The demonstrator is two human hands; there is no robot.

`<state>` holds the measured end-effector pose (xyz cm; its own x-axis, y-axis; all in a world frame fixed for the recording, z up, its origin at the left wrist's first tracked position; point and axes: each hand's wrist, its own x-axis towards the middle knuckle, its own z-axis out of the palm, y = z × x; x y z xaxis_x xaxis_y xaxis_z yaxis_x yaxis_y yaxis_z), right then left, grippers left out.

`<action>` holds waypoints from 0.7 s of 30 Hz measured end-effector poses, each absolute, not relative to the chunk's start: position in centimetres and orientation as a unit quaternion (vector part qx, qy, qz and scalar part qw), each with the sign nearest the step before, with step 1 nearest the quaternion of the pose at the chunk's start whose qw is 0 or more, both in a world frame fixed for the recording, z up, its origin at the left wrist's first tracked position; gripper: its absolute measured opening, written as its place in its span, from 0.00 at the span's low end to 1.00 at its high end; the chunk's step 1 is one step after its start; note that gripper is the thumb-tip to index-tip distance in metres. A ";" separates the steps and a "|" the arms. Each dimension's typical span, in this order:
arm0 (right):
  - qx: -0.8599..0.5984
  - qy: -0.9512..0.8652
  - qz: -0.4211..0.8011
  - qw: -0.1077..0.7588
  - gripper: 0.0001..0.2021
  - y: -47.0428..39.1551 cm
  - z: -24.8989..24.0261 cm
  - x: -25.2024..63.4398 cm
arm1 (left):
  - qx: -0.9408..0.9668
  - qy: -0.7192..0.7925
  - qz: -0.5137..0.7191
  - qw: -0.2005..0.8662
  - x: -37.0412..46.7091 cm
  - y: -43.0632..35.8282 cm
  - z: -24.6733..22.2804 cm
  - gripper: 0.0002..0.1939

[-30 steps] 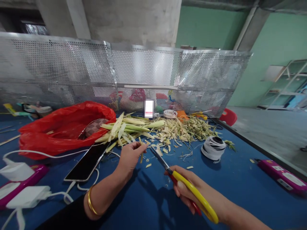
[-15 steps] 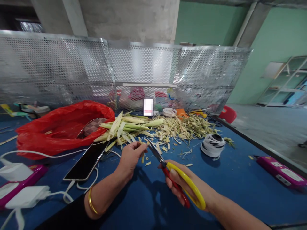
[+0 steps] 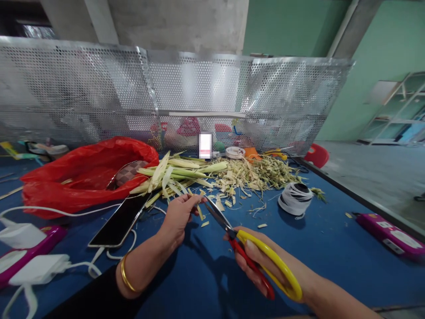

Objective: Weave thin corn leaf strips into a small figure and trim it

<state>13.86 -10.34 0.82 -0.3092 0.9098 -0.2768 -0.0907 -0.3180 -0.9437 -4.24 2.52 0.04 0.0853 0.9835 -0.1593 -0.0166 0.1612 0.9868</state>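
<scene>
My left hand (image 3: 175,220), a gold bangle on its wrist, pinches a thin, pale yellowish strip (image 3: 200,212) of plant husk between thumb and fingers. In my right hand (image 3: 251,251) is a pair of scissors (image 3: 230,231) with one yellow and one red handle. The blade tips lie right beside the left fingertips, nearly together. Whether the blades touch the strip, I cannot tell. Just behind the left hand lies a heap of long green-yellow husks (image 3: 189,173). Small cut pieces (image 3: 205,224) are scattered on the blue tabletop (image 3: 195,283).
To the left are a red plastic bag (image 3: 83,195), a phone (image 3: 116,226) on a charging cable, and white plugs (image 3: 40,269). A pile of dry trimmings (image 3: 262,173) lies behind. On the right are a white string spool (image 3: 295,199) and a purple power strip (image 3: 388,234). Perforated metal panels (image 3: 199,88) close the back.
The scissors and my right hand have shifted slightly right and down, and the blades look more closed. My left fingers have turned a little, still pinching the strip.
</scene>
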 end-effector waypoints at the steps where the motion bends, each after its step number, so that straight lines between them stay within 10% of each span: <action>1: -0.455 -0.452 0.670 0.373 0.32 -10.3 0.8 13.8 | 0.475 0.510 0.441 0.565 -4.2 2.5 0.0 0.16; 21: -0.533 -0.466 0.603 0.368 0.22 -8.5 -0.2 12.3 | 0.501 0.498 0.387 0.592 -4.0 1.8 0.0 0.14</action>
